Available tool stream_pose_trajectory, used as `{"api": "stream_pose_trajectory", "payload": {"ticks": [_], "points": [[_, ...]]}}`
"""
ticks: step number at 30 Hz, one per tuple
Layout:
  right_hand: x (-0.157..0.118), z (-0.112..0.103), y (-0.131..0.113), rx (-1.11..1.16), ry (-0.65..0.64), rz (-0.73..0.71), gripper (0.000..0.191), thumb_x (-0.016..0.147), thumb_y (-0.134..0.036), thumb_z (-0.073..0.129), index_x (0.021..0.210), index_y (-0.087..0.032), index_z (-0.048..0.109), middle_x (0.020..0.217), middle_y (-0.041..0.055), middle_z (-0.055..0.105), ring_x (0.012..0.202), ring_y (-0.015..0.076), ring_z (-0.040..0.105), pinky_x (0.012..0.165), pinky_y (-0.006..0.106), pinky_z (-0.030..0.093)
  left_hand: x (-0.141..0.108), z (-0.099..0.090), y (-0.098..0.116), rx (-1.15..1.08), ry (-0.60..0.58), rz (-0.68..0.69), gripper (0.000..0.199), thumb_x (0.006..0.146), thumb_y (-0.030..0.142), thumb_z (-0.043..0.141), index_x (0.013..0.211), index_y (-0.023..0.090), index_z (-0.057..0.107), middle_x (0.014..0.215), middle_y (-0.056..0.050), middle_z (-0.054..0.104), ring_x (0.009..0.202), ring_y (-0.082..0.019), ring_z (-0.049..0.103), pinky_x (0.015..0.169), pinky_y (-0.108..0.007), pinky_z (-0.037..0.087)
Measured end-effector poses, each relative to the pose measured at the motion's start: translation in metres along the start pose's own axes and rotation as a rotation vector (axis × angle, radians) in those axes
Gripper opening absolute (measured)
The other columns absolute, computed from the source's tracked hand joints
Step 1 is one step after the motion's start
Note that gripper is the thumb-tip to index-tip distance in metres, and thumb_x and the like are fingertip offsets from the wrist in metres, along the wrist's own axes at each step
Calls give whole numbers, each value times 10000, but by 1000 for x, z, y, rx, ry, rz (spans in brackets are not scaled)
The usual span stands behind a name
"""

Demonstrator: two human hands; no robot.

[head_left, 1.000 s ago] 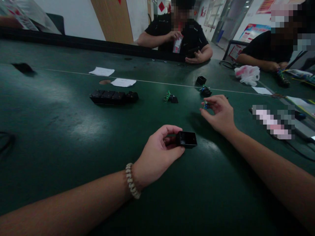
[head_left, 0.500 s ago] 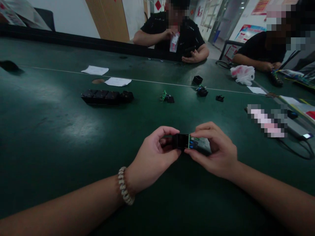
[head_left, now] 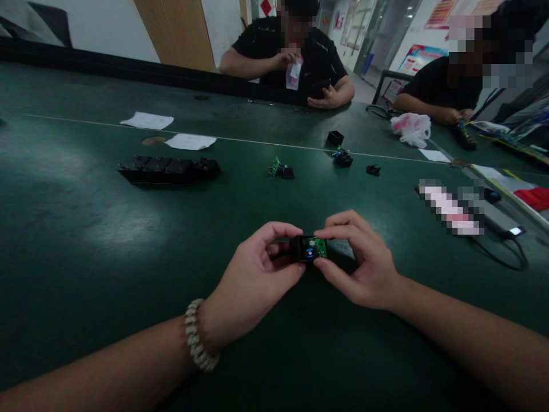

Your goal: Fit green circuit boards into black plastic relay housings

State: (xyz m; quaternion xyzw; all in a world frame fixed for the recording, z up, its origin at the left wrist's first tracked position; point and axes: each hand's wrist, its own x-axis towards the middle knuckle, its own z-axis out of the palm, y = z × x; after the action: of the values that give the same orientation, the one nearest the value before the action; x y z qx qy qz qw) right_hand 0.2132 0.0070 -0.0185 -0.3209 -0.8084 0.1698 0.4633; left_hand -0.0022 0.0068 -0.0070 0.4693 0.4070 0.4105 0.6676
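A small black plastic housing (head_left: 294, 249) is gripped by my left hand (head_left: 251, 274), its thumb and fingers closed on the near and far sides. Against the open side of the housing lies a green circuit board (head_left: 318, 247) with a blue round part, facing up towards me. My right hand (head_left: 364, 260) pinches the board by its edges between thumb and fingers. How deep the board sits in the housing I cannot tell. Both hands are just above the green table (head_left: 274, 355).
A row of black housings (head_left: 163, 167) stands at the left. Beyond my hands lie a loose green board (head_left: 275, 166), a black part with wires (head_left: 343, 158), a black box (head_left: 335, 137) and a small black piece (head_left: 373, 169). Paper sheets (head_left: 191, 141) and a plastic bag (head_left: 412, 129) lie farther back.
The board has moved left, closer into the housing's opening, and its component face now shows. My right hand has come nearer to my left. The whole view has shifted slightly.
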Motion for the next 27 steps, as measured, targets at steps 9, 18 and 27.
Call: {"api": "stream_pose_trajectory", "payload": {"ticks": [9, 18, 27], "points": [[3, 0, 0, -30, 2, -9, 274, 925, -142, 723, 1159, -281, 706, 1096, 81, 661, 1012, 261, 675, 845, 472, 595, 0, 0, 1, -3, -19, 0, 399, 739, 71, 830, 1088, 199, 685, 1069, -31, 754, 1063, -225, 734, 971, -418, 615], [3, 1, 1, 54, 9, 27, 187, 970, -145, 682, 1101, -275, 713, 1066, 73, 690, 974, 240, 696, 809, 435, 603, -4, 1, 0, 10, -44, 11, 387, 753, 75, 822, 1090, 211, 688, 1054, -27, 757, 1046, -228, 739, 970, -427, 614], [1, 2, -3, 98, 62, 47, 193, 993, -122, 641, 1112, -263, 696, 1038, 79, 700, 954, 234, 697, 789, 413, 595, -4, 0, 1, -7, -40, -10, 405, 747, 62, 827, 1089, 208, 668, 1043, -21, 759, 1045, -216, 741, 954, -390, 613]]}}
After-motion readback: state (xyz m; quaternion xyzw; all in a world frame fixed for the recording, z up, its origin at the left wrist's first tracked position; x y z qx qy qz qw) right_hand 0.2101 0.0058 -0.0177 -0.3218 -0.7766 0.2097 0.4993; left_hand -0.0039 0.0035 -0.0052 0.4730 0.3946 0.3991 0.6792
